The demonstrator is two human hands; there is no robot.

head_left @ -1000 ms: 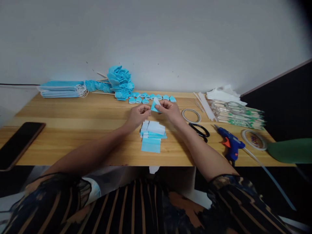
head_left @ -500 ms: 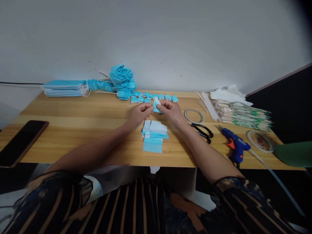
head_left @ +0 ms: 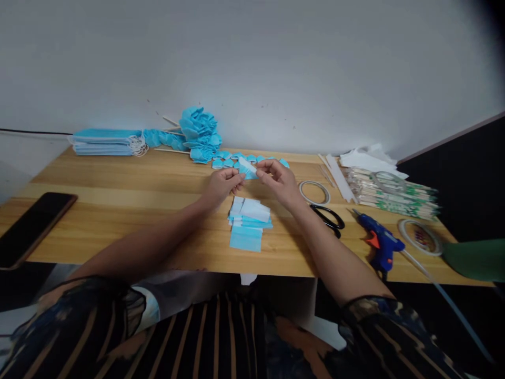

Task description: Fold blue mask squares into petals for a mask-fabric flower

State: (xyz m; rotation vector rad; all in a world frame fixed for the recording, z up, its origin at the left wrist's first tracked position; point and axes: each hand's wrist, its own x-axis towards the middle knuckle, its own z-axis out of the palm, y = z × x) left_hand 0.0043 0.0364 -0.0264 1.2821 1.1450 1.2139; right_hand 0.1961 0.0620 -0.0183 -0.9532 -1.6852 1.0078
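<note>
A small blue-and-white piece of mask fabric [head_left: 248,168] is stretched between my two hands, above the middle of the table. My left hand [head_left: 224,185] pinches its lower left corner between thumb and forefinger. At its right edge, my right hand [head_left: 276,181] grips it with thumb and fingertips. Just beyond, two rows of folded blue petals [head_left: 228,162] lie on the wood, partly hidden by my hands. Nearer to me is a loose pile of cut blue and white fabric pieces [head_left: 248,221].
Blue fabric flowers [head_left: 199,129] on sticks and stacked masks [head_left: 106,142] lie back left, a phone [head_left: 33,226] front left. To the right are a tape roll [head_left: 314,192], black-handled scissors [head_left: 329,218], a blue glue gun [head_left: 379,239] and bagged sticks [head_left: 394,195].
The fabric piece has turned in my fingers; a white strip now runs slantwise across it. My right hand's fingers have lifted and spread slightly. The view has shifted a little.
</note>
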